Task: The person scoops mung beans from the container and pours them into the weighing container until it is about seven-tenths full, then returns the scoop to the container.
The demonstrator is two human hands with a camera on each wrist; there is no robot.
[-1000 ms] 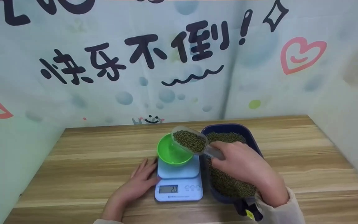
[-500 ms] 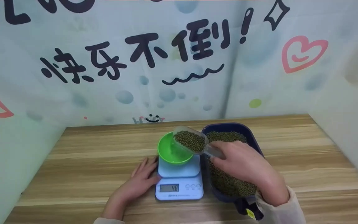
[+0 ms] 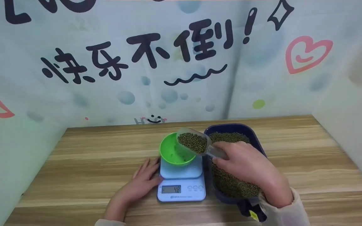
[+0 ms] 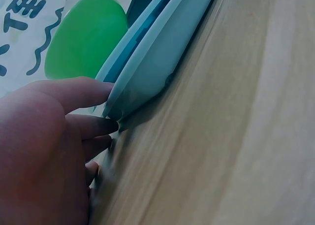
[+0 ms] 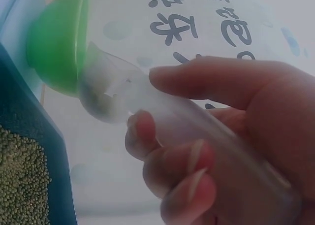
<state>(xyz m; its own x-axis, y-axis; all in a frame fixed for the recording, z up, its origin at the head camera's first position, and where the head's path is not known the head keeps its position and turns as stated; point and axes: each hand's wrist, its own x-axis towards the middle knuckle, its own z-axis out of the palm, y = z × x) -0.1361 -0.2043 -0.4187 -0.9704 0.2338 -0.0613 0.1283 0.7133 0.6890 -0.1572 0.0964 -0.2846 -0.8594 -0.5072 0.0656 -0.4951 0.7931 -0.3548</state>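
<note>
My right hand [image 3: 247, 161] grips the handle of a clear plastic scoop [image 5: 197, 131] filled with small green beans [image 3: 193, 142]. The scoop's lip hangs over the right rim of a green bowl [image 3: 172, 153], where a few beans lie at the bottom. Under the bowl is a white kitchen scale [image 3: 181, 190], its display reading 4.8. My left hand [image 3: 140, 185] lies on the table with fingers spread, thumb touching the scale's left side. In the left wrist view the fingertips [image 4: 106, 92] meet the scale's edge.
Right of the scale stands a dark blue tub [image 3: 209, 128] holding many green beans, partly hidden by my right hand and forearm. A black piece with a yellow label [image 3: 253, 216] sits at its front. A printed backdrop [image 3: 181, 94] rises behind the wooden table [image 3: 99, 150].
The scale's reading went from 2.0 to 4.8, then held. A few beans now show in the bowl. The scoop has shifted very slightly right; the left hand stays put.
</note>
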